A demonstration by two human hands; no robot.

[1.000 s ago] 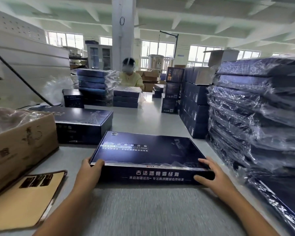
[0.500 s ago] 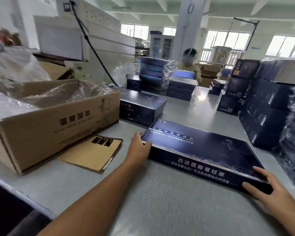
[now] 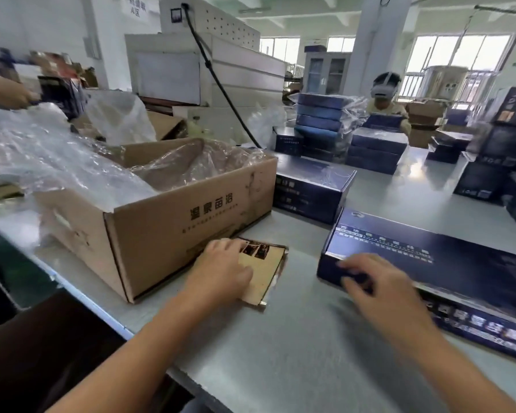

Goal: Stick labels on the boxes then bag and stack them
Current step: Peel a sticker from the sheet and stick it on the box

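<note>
Grey worktable spans the foreground. Cardboard carton w/ clear bags sits just beyond & L of left hand. Flat dark-blue box lies under & R of right hand, whose blurred fingers spread loose over its near corner; contact unclear. Tan label sheet lies under left hand, fingers flat on it.

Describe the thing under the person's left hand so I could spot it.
Find the open cardboard carton on the grey table. At its near corner lies a thin tan sheet under the left hand. Unlike the dark blue boxes nearby, it is flat and brown.
</note>
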